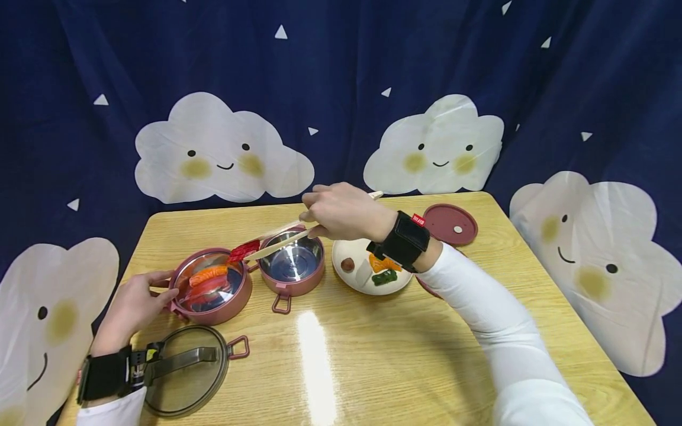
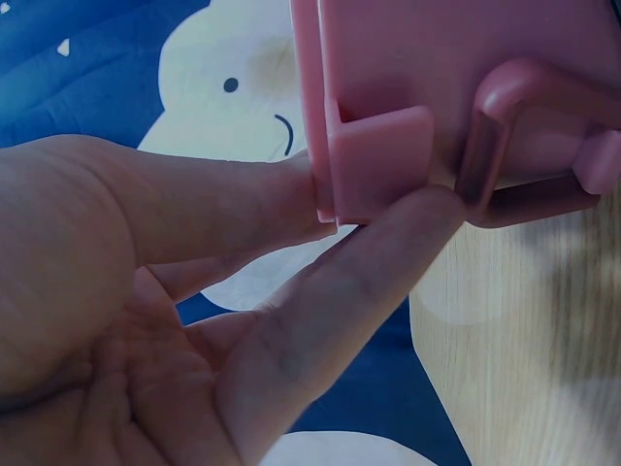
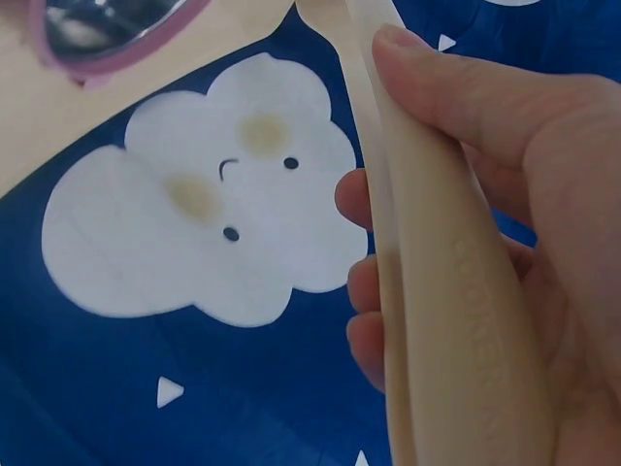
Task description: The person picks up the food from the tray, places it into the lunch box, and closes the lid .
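Observation:
My right hand (image 1: 343, 210) grips cream-coloured tongs (image 3: 446, 272), its fingers wrapped round the handle. Between the tongs' tips is a bumpy red toy food piece (image 1: 245, 251), above the right rim of the left pink pot (image 1: 229, 305). Inside that pot lie an orange striped piece (image 1: 208, 274) and a smooth red piece (image 1: 206, 289). At the pot's left side, my left hand (image 1: 128, 305) pinches the rim between thumb and finger. The left wrist view shows the fingertips at a pink lug (image 2: 383, 165) beside a loop handle (image 2: 495, 107).
A smaller pink pot (image 1: 301, 288) stands right of the first. Farther right, a white plate (image 1: 367, 289) bears brown, orange and green pieces, partly behind the right wrist. A glass lid (image 1: 183, 387) lies in front, near the left forearm. A dark pink lid (image 1: 450, 216) lies at back right.

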`<state>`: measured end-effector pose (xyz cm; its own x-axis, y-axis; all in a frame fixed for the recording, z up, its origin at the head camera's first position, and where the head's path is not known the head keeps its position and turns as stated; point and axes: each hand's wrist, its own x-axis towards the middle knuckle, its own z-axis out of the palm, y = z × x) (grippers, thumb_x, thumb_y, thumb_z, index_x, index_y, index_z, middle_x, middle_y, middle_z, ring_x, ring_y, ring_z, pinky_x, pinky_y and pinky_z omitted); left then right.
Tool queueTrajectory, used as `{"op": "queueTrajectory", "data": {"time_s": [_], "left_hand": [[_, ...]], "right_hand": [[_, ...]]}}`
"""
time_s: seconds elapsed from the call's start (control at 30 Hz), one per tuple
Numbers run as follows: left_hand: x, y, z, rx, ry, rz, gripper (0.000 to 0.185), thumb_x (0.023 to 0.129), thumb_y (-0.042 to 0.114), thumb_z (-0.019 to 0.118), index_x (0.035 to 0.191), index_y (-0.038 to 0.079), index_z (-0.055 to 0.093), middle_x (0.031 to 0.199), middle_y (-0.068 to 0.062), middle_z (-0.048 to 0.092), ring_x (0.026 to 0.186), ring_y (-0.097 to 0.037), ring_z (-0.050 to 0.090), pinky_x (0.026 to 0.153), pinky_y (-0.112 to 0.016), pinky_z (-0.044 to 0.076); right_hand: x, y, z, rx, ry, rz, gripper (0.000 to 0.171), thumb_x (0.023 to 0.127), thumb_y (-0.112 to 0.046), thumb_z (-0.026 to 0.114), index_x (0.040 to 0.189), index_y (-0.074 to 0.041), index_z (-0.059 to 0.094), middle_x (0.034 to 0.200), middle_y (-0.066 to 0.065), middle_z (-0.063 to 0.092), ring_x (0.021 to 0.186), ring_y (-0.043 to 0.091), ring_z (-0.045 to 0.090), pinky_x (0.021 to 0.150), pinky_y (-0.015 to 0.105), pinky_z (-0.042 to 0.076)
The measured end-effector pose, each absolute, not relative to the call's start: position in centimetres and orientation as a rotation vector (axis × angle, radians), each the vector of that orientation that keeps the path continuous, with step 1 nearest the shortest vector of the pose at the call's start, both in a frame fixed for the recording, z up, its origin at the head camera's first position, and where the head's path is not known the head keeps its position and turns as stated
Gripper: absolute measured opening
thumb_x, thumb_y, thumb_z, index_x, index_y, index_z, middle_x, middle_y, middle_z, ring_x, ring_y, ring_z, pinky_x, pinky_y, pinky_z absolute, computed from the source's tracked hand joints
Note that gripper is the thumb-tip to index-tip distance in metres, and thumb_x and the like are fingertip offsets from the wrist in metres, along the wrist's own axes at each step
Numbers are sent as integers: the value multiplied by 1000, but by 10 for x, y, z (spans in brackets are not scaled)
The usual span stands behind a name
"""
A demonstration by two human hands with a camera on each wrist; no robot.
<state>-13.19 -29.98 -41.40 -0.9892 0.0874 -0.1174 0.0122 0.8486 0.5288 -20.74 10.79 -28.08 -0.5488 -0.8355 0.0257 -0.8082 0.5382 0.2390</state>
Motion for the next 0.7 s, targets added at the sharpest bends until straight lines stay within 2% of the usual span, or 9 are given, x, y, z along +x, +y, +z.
{"op": "queueTrajectory", "data": {"time_s": [0.17,0.7], "left_hand": [[-132,-300,-414,83,2886,831,49,100,10,69,141,-14,56,123,-42,65,89,-41,75,59,-26,54],[-133,-301,-415,70,2875,834,49,101,10,69,141,-15,55,124,-43,65,91,-44,76,61,-27,58]], "right_hand": [[-208,89,-288,1463,-2613,-272,20,95,-39,78,106,-24,82,98,-1,69,93,21,67,71,37,58],[-209,37,-306,1574,-2664,-362,20,96,-42,76,109,-27,81,108,-4,72,103,17,68,81,34,59]]}}
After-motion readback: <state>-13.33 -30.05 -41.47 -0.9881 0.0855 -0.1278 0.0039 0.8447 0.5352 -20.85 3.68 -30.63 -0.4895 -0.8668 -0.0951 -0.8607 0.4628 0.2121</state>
